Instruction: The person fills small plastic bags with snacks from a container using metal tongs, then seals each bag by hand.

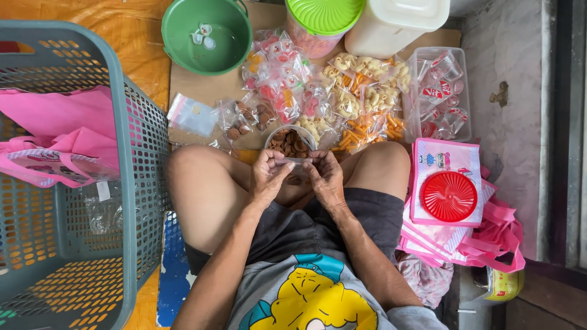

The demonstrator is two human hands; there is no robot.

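I sit cross-legged on the floor. My left hand (267,177) and my right hand (324,178) meet above my lap and pinch a small clear plastic bag (292,161) between their fingertips. Just beyond them stands a small clear cup of brown snacks (290,142). Past it, sealed packets of brown pieces (244,119), red-and-white candies (278,73) and yellow and orange crackers (361,104) lie heaped on a cardboard sheet (211,88).
A grey plastic basket (131,183) holding pink bags (67,143) stands at my left. A green bowl (206,36), a green-lidded jar (321,21) and a white container (394,21) sit at the back. A clear tub (440,91), a red lid (449,196) and pink bags (489,238) lie to the right.
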